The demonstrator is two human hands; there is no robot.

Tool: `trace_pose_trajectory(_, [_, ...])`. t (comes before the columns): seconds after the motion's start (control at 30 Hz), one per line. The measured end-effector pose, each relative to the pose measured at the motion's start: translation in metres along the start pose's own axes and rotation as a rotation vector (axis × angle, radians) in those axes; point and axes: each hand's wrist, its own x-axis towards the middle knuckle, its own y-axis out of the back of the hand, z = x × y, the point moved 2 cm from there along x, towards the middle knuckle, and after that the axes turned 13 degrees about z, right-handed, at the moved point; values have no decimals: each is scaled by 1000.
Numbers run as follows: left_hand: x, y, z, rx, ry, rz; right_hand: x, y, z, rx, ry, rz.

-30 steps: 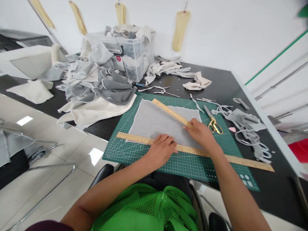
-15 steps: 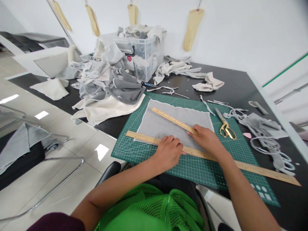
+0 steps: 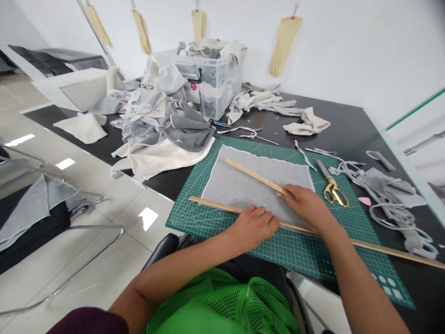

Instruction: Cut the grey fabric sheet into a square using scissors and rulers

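A grey cloth point(image 3: 257, 169) with wavy edges lies on the green cutting mat point(image 3: 187, 208). My left hand point(image 3: 255, 227) is closed on the long wooden ruler point(image 3: 215, 204), which runs along the cloth's near edge and looks tilted onto its thin side. Held at its right end by my right hand point(image 3: 304, 204), a shorter wooden ruler point(image 3: 253, 174) slants over the middle of the cloth. The long ruler passes under my right wrist. Gold-handled scissors point(image 3: 333, 190) rest on the mat to the right of the cloth.
A heap of grey and white fabric point(image 3: 156, 120) is at the left, beside a clear bin point(image 3: 215, 88) full of cloth. Scraps and white-handled scissors point(image 3: 420, 243) lie at the right. A blue pen-like tool point(image 3: 221, 124) lies behind the mat.
The long ruler has turned from lying flat to showing a narrower side, and my left hand has shifted right and slightly nearer with it. The whole view has moved slightly.
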Motion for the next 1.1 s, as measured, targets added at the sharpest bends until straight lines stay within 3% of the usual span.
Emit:
trace_pose_trajectory(0.2, [4, 0, -4, -93, 87, 16, -2, 1, 10, 33, -64, -29])
trace_pose_trajectory(0.53, [0, -6, -4, 1, 360, 92, -9, 6, 3, 29, -80, -318])
trace_pose_trajectory(0.8, [0, -5, -3, 18, 355, 120, -24, 5, 24, 19, -211, -363])
trace_pose_trajectory(1.1, [-2, -9, -5, -7, 288, 114, -48, 4, 37, 7, -316, -314])
